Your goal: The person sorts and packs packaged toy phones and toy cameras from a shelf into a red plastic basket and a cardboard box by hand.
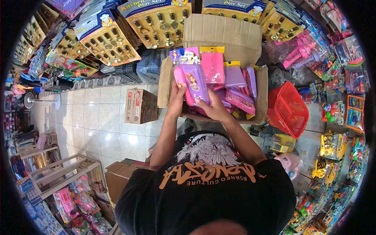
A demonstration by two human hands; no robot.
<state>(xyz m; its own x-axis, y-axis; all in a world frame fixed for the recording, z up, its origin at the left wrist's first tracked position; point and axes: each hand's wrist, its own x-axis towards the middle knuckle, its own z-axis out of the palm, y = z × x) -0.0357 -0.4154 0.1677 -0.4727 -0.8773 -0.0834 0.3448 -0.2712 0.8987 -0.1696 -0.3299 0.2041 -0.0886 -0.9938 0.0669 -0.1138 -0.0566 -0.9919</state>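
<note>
A packaged purple-and-pink plastic case with a printed figure on its front is held up between both hands over an open cardboard box. My left hand grips its left edge, the thumb on the pink part. On the lower right corner, my right hand is closed with its thumb across the front. A printed header card tops the pack. Behind and right of it in the box lie a pink pack, a purple pack and several similar ones, partly overlapping.
Right of the box stands a red plastic basket. A small brown carton sits on the tiled floor to the left. Hanging kitchen play sets line the back, and packaged toys fill the right side.
</note>
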